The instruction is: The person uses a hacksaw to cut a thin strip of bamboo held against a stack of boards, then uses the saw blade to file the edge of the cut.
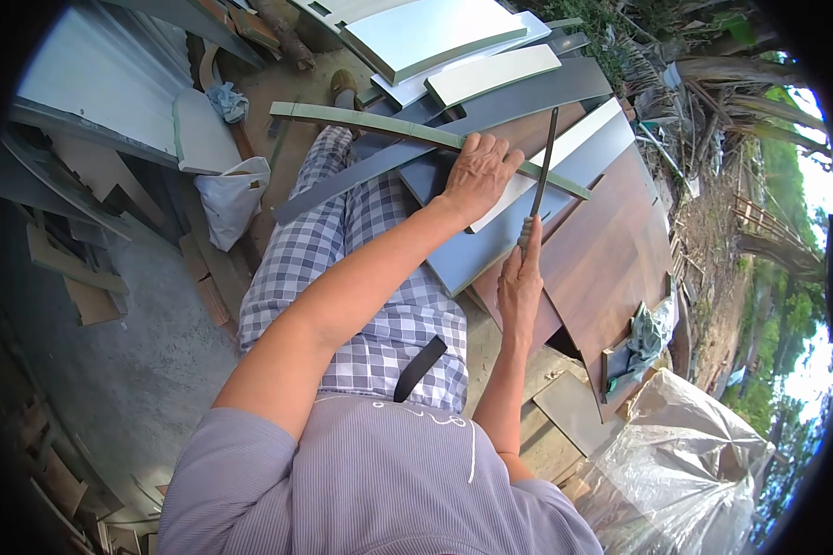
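My left hand (484, 178) is closed over a long, narrow board strip (370, 121) with a greenish edge, which slants across the boards in front of me. In my right hand (519, 277) is a long-bladed knife (545, 162), its thin dark blade pointing away from me and its grey ribbed grip inside my fingers. The blade crosses the strip in this view, just right of my left fingers. Under both lie a dark grey board strip (537, 92), a white strip (588, 134) and a blue-grey panel (467, 254).
Brown wood-grain panels (611, 264) lie to the right, with a crumpled cloth (651, 333) near their edge. White boards (435, 35) are stacked ahead. A white bag (233, 203) stands left of my legs, near more leaning boards. Clear plastic sheeting (685, 453) covers something lower right.
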